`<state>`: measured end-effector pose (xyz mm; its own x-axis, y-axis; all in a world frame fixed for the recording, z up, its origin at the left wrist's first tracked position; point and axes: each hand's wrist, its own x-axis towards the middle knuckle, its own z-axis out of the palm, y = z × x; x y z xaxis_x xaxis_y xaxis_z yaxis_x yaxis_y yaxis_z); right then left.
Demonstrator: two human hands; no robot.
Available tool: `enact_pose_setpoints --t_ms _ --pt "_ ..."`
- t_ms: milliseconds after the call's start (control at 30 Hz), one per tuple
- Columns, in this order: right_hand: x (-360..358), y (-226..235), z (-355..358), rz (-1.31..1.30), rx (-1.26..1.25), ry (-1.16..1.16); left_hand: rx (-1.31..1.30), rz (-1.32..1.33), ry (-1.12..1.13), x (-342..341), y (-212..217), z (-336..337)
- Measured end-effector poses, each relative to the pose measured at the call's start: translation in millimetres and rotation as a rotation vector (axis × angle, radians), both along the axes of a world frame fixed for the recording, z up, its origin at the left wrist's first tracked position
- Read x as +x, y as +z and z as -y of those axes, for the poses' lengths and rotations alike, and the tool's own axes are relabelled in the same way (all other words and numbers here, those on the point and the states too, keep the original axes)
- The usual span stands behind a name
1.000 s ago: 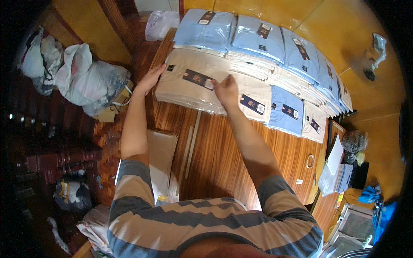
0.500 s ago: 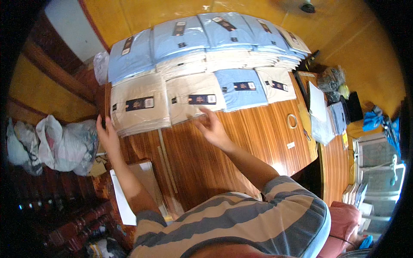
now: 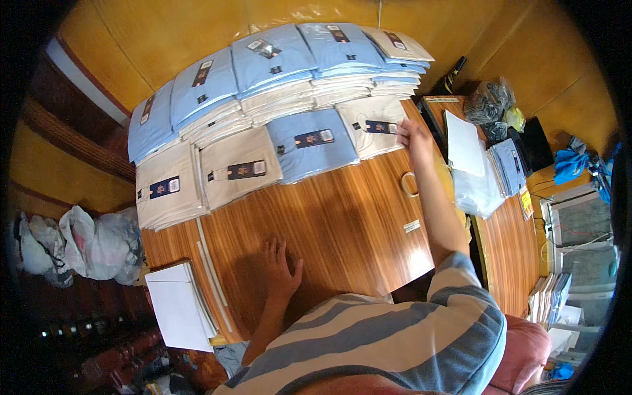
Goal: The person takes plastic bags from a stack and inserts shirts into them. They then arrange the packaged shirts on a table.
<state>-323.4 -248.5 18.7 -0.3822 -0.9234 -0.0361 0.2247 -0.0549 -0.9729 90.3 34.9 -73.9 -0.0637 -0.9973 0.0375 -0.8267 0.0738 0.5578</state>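
My left hand rests on the wooden table, fingers spread and holding nothing. My right hand reaches to the right edge of a folded cream garment in clear plastic. Its fingertips are beside the dark tag and look slightly bent and apart; whether they touch the packet I cannot tell. Left of that packet lie a folded blue garment and a cream one. At the row's left end sits another cream packet. Each bears a dark hang tag.
Behind the front row rise stacks of bagged blue garments over cream ones. A tape roll lies right of the hands. White paper sheets are at the table's left edge. Plastic bags hang farther left; a side desk stands right.
My left hand has left the leftmost packet and come down near my body onto the table. My right hand has moved right along the front row to its last packet. The view has shifted.
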Motion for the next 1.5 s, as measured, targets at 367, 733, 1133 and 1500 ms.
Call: enact_pose_setpoints --t_ms 367,733,1133,1500 --pt "-118.0 59.7 235.0 0.070 0.043 -0.180 0.023 0.204 0.164 -39.7 -13.4 9.9" --pt "-103.6 47.0 267.8 0.084 -0.072 0.115 -0.044 0.171 0.280 -42.5 -19.5 3.3" --pt "144.9 -63.2 -223.1 0.493 0.200 0.813 0.387 -1.943 -0.026 -118.1 -18.7 25.1" --pt "57.0 -100.0 -209.3 -1.433 -0.297 0.418 0.575 -1.449 0.667 -6.2 -13.2 -16.1"
